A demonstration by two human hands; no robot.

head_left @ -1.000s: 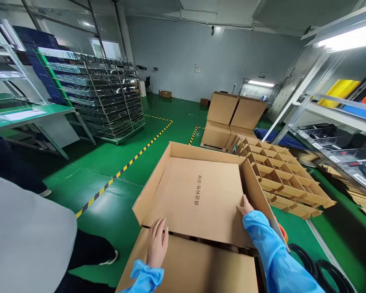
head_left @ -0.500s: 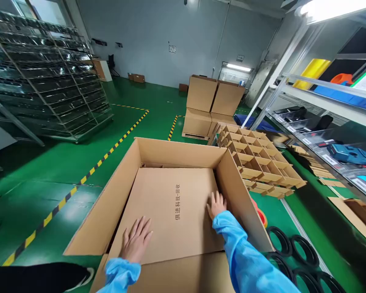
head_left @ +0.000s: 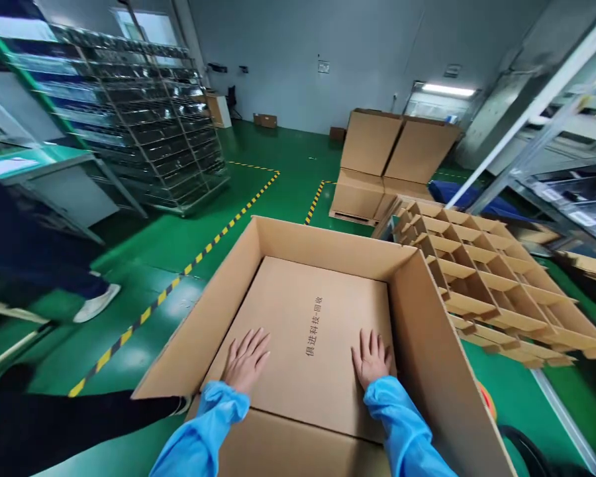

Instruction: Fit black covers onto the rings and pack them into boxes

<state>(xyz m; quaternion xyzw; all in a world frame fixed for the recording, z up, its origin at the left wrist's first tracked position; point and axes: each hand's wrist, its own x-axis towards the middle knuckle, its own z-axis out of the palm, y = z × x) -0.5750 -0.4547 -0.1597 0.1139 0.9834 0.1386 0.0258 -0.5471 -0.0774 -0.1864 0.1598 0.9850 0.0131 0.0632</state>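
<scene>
Sheet (head_left: 300,368) — deeper in the box (head_left: 440,371) now, both hands (head_left: 247,364) flat.

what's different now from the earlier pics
The printed cardboard panel has settled lower inside the box, and the dark gap at its near edge has narrowed to a thin line. The right hand let go of its right edge; the left hand moved forward from its near edge. Both now lie flat on it. The cardboard dividers stayed put.
</scene>
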